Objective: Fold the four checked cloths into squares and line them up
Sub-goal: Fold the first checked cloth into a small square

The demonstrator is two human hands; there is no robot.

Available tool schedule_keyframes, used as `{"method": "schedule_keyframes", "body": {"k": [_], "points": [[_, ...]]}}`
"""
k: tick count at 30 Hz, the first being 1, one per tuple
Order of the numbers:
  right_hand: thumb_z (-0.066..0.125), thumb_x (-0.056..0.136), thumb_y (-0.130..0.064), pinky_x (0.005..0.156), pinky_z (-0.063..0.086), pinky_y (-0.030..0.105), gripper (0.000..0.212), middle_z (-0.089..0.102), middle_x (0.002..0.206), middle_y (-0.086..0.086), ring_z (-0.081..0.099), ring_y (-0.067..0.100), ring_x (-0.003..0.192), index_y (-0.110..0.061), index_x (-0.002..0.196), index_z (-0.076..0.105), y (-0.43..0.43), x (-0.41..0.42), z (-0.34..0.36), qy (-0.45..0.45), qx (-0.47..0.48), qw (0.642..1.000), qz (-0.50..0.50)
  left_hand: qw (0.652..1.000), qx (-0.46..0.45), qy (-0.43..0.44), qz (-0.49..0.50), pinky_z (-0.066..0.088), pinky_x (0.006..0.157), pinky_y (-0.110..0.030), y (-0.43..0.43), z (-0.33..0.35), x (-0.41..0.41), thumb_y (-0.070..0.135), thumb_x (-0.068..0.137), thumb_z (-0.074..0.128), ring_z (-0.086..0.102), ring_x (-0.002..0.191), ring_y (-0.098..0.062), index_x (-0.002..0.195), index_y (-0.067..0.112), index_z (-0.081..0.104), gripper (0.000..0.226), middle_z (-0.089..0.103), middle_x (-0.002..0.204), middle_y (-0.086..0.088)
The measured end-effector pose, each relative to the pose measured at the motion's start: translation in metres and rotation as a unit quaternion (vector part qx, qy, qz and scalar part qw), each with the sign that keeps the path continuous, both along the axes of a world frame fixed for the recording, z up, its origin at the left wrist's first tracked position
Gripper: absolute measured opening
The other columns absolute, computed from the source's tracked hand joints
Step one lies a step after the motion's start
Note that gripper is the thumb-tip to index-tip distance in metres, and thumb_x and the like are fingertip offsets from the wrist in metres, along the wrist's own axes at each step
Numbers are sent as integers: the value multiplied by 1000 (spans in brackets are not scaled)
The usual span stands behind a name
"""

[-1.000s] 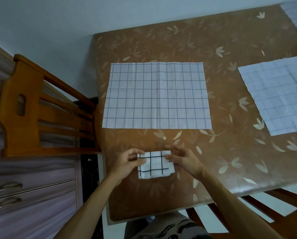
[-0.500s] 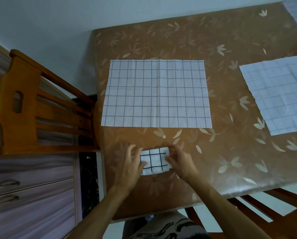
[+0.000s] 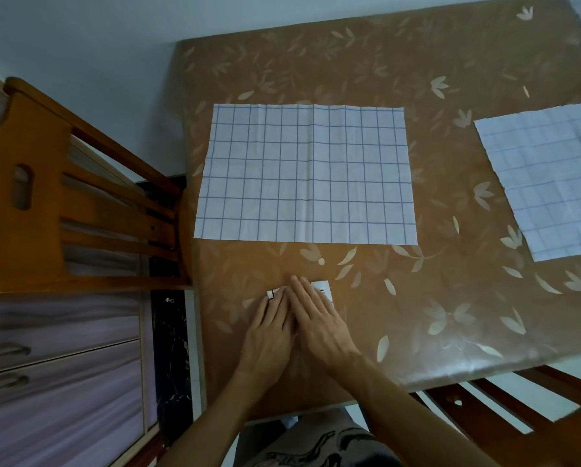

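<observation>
The brown leaf-patterned desk [image 3: 451, 298] carries an open checked cloth [image 3: 306, 173]; another cloth [image 3: 545, 183] lies to its right; a small folded cloth [image 3: 324, 288] lies nearer than it.

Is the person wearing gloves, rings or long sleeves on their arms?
No. The left hand and right hand are bare, with no gloves, and no rings or watch that I can see. Both forearms are uncovered as far as the picture shows, so no sleeves appear. Each hand has long, slim fingers.

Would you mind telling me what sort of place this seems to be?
Probably a home dining area: a table under a leaf-patterned cover, wooden chairs pulled up to it, and a cabinet with drawers against the wall.
</observation>
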State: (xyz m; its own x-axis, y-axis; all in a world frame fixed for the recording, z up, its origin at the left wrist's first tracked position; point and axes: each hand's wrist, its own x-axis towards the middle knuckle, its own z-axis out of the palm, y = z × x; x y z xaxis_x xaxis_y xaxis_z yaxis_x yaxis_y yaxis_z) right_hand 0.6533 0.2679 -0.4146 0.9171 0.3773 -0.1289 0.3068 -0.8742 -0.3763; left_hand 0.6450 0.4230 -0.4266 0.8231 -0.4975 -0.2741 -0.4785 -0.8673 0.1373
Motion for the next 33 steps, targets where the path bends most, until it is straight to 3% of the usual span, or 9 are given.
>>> {"method": "schedule_keyframes", "body": {"k": [2,5,9,14,17,21,25,29,33], "points": [[29,103,-35,125,14,40,59,14,165,6,9,19,153,-11,157,20,-1,-3,-8,36,-3,999,-3,1000,5,9,7,21,118,-51,-1,-1,-2,38,100,34,24,149,-30,149,4,38,59,35,157,-18],[21,105,-38,123,6,36,58,13,165,6,8,18,153,-11,157,17,-5,-1,-11,35,-37,999,-3,1000,-4,7,27,17,120,-52,0,3,1,38,103,34,17,152,-25,154,7,29,60,24,162,-12],[22,105,-44,121,11,40,61,17,164,9,15,23,152,-10,156,23,-14,-1,-13,24,-89,996,-13,999,-9,22,47,14,120,-49,8,7,4,51,104,16,12,153,-20,158,11,17,67,13,166,-6],[23,103,-51,121,14,42,67,12,165,9,11,22,153,-11,157,18,-32,-3,-12,16,-106,993,-38,999,-3,31,36,9,122,-51,13,3,3,65,100,18,6,154,-20,159,13,9,79,6,167,-5],[25,103,-52,122,12,41,70,14,165,12,13,24,153,-7,156,21,-38,-3,-12,21,-110,992,-54,998,-18,28,44,12,121,-50,13,6,4,59,102,18,7,154,-18,159,15,12,71,7,167,-3],[20,104,-48,122,12,40,69,17,163,16,16,27,152,-2,154,24,-26,-6,-13,29,-104,991,-72,999,-7,17,37,29,117,-51,15,9,6,44,105,17,22,151,-24,156,12,26,61,21,164,-8],[24,103,-48,120,14,41,68,19,162,16,19,28,151,-1,153,26,-1,-5,-13,35,-88,994,-45,999,2,4,38,22,118,-49,42,4,-2,42,106,12,24,151,-27,154,9,28,61,24,163,-12],[28,101,-42,120,14,44,67,21,161,20,21,32,150,2,151,31,36,-3,-8,30,-70,995,-58,999,6,-18,50,21,118,-52,71,8,-7,36,104,23,23,150,-29,154,8,30,58,24,162,-14],[9,101,-48,120,9,47,72,15,162,18,16,32,151,-1,154,24,58,-8,-3,15,-64,998,-3,998,8,-16,54,17,119,-50,65,8,-3,38,101,30,21,151,-26,154,9,30,60,21,163,-12]]}}
